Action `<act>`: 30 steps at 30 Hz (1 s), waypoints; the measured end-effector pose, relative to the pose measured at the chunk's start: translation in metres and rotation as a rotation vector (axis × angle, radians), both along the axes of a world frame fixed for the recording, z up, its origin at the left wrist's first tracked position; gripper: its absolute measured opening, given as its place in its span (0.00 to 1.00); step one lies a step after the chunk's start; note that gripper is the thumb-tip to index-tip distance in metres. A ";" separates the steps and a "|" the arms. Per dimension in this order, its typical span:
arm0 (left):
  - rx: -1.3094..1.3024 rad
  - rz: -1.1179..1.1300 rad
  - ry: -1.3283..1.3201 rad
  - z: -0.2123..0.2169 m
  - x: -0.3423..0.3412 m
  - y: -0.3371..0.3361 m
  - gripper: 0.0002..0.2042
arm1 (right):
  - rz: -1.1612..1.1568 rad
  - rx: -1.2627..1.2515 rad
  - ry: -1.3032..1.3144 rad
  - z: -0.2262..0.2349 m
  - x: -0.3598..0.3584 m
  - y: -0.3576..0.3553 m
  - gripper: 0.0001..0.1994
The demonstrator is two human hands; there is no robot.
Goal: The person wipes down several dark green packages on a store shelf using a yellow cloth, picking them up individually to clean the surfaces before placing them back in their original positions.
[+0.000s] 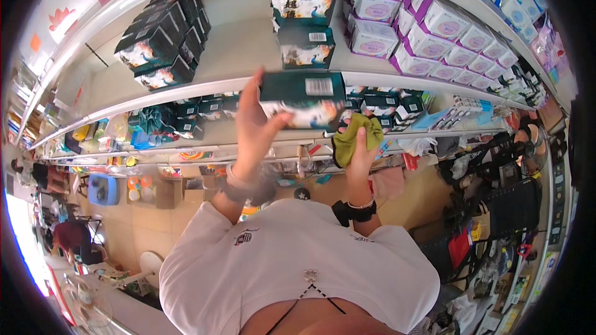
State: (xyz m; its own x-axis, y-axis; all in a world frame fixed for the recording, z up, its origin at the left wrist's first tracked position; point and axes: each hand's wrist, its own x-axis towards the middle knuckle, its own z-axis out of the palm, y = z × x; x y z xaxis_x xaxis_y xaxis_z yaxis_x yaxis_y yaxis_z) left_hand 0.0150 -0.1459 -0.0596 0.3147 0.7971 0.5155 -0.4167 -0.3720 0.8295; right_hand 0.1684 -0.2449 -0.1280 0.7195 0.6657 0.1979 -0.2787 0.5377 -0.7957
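Observation:
My left hand (256, 121) grips the left end of a dark green and white tissue-type box (307, 100) with a bird picture, held in front of the shelf edge. The hand is slightly smeared by motion. My right hand (361, 146) is closed on a crumpled olive-green cloth (366, 131), just below the box's right end; whether it touches the box I cannot tell. Straight behind, a stack of like dark boxes (305, 46) stands on the shelf (239, 25). Another stack of dark boxes (149, 49) sits to the left.
White and purple packs (374, 37) fill the shelf's right part. On the lower shelf are more dark boxes (380, 102) and mixed goods. Below, a blue bin (103, 190) and a cardboard box (155, 191) stand on the floor at left; a black chair (509, 211) is at right.

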 end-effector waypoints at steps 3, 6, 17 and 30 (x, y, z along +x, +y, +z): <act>0.108 0.151 -0.062 0.046 0.026 0.018 0.31 | 0.030 0.033 0.029 -0.015 0.020 0.007 0.18; 0.182 0.198 -0.065 0.053 0.050 0.051 0.29 | 0.051 0.012 0.034 -0.024 0.028 0.009 0.18; 0.299 0.314 0.027 0.031 0.088 0.105 0.26 | 0.106 -0.151 -0.004 -0.048 0.044 -0.007 0.17; 0.487 0.544 0.124 0.029 0.090 0.099 0.31 | 0.075 -0.203 0.038 -0.060 0.052 -0.019 0.17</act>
